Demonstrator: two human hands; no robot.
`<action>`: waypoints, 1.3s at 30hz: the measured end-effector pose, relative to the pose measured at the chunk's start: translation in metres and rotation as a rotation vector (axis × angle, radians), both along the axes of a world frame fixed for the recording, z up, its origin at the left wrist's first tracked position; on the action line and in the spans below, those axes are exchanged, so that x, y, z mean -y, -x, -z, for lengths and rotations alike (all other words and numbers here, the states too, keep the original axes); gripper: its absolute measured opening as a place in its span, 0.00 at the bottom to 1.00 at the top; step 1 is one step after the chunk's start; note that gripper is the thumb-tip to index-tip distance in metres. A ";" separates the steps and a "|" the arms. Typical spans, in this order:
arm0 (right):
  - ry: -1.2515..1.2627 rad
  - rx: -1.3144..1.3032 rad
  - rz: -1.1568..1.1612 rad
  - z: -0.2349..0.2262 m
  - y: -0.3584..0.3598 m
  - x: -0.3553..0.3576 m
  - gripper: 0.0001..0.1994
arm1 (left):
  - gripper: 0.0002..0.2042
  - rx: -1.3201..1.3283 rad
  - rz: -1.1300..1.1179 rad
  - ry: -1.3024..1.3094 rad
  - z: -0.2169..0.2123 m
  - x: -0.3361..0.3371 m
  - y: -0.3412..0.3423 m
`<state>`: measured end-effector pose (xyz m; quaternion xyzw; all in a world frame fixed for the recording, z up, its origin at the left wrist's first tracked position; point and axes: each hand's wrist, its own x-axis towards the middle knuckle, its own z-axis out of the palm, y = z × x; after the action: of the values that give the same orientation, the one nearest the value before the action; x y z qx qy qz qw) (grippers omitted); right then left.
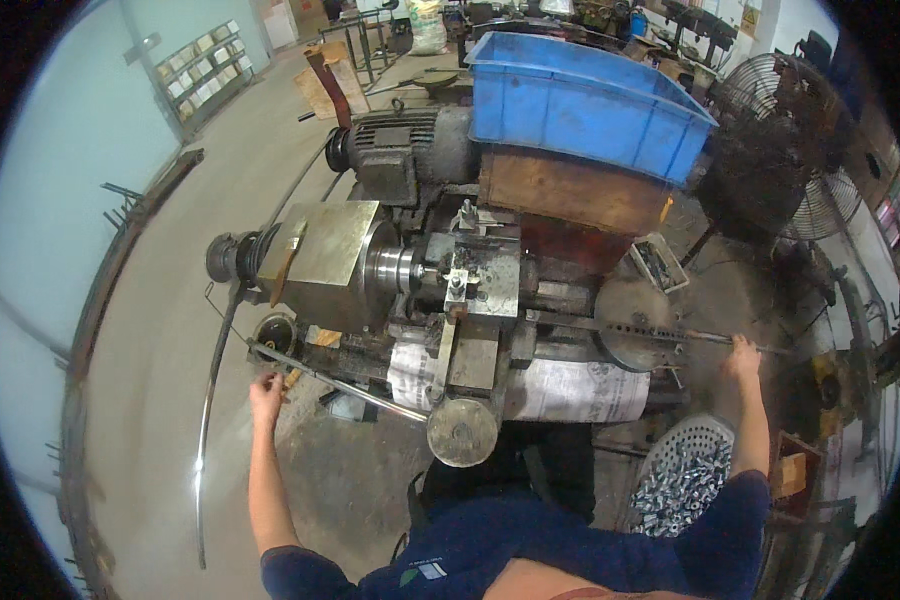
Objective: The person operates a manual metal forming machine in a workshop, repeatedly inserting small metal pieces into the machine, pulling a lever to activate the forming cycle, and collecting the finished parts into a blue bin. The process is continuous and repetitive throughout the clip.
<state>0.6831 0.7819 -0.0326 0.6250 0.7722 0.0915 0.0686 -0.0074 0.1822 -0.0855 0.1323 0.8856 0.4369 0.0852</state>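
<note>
Left hand (266,394), eight o'clock: fingers partly curled, any hold indistinct. Right hand (743,360), near three o'clock: fingers wrapped around a metal bar (708,337).

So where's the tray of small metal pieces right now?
In the head view, the perforated tray is at the lower right, just left of the person's right forearm and below the right hand.
</note>
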 end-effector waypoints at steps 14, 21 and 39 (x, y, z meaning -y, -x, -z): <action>-0.289 -0.175 0.036 0.053 -0.026 0.140 0.15 | 0.14 0.192 -0.214 -0.386 -0.001 -0.079 -0.026; 0.005 -0.359 0.260 0.025 0.024 0.214 0.16 | 0.12 0.125 -0.249 -0.462 0.040 -0.061 0.004; -0.125 -0.234 0.132 0.050 -0.017 0.165 0.20 | 0.11 0.257 -0.168 -0.192 -0.019 -0.075 -0.026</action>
<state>0.6997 0.6172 -0.0827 0.6837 0.7251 0.0612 -0.0550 0.0184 0.2567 -0.0669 0.0084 0.8296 0.5384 0.1477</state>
